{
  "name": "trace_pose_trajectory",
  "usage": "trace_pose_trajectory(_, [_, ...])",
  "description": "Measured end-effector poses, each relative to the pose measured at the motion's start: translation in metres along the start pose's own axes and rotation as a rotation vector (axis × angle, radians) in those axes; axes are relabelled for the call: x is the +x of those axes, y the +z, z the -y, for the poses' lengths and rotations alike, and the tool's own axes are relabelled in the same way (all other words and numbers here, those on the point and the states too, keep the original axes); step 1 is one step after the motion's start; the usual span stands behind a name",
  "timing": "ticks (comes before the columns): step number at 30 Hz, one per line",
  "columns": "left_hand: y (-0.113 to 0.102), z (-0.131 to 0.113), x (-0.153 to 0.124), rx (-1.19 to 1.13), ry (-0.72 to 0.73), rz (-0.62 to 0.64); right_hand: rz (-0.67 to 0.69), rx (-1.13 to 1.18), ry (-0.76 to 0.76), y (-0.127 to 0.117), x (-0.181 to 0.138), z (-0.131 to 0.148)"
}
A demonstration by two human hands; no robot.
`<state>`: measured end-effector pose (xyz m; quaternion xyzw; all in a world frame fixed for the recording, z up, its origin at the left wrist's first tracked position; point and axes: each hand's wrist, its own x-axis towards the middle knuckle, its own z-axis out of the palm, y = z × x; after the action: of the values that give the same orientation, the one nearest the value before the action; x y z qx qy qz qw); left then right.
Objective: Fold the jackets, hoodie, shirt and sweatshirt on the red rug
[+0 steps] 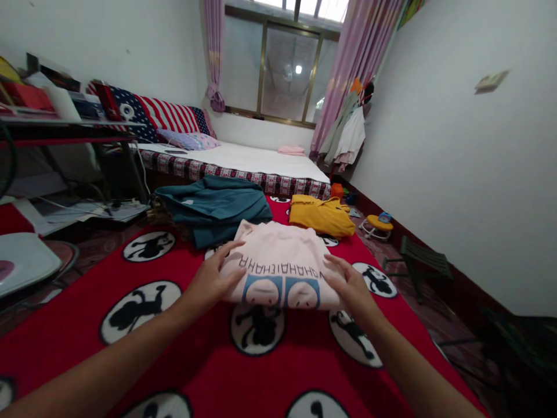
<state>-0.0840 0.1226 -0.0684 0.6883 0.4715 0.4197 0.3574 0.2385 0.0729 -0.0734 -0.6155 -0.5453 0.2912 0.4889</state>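
Note:
A folded pale pink shirt [282, 247] with dark lettering and two blue-framed cartoon faces is in the middle of the view, over a red patterned blanket [209, 360]. The lettering appears upside down to me. My left hand [215, 276] grips the shirt's left side, thumb and index finger showing on top. On the opposite side my right hand [350, 284] holds the right edge in the same way. Some fingers of both hands are hidden by the cloth. Just beyond lie a folded teal garment [217, 203] and a folded yellow garment [319, 215].
A bed [256, 159] with a white sheet stands under the window. To the left is a cluttered desk [65, 130] and a white stool seat [26, 261]. On the right are a small yellow stool [378, 223] and a dark folding stool [424, 255] near the wall.

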Motion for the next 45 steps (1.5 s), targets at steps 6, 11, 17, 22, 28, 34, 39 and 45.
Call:
trace_pose_trajectory(6, [-0.018,0.014,-0.057,-0.031,-0.124,0.249,0.254,-0.112,0.103,-0.021,-0.051,-0.015])
trace_pose_trajectory(11, [0.000,-0.008,-0.005,-0.279,-0.342,0.093,0.016,-0.095,0.024,0.003,0.001,-0.001])
trace_pose_trajectory(17, [0.016,-0.015,0.013,-0.009,0.128,-0.292,-0.288,-0.010,-0.270,0.030,0.031,0.016])
trace_pose_trajectory(22, [0.003,-0.005,0.010,0.627,0.127,-0.214,-0.192,-0.529,-0.223,0.034,0.032,0.015])
trace_pose_trajectory(28, [0.049,-0.032,0.030,0.706,0.460,0.111,0.004,-0.711,-0.431,0.080,0.030,0.045])
trace_pose_trajectory(34, [0.084,0.009,0.051,0.778,0.349,0.116,0.208,-0.870,-0.292,0.096,0.048,0.015])
trace_pose_trajectory(39, [0.074,0.028,0.060,0.722,0.178,-0.034,0.155,-0.835,-0.265,0.087,0.054,0.003])
trace_pose_trajectory(45, [0.056,0.038,0.070,0.395,0.032,-0.405,-0.011,-0.620,-0.321,0.085,0.058,-0.005])
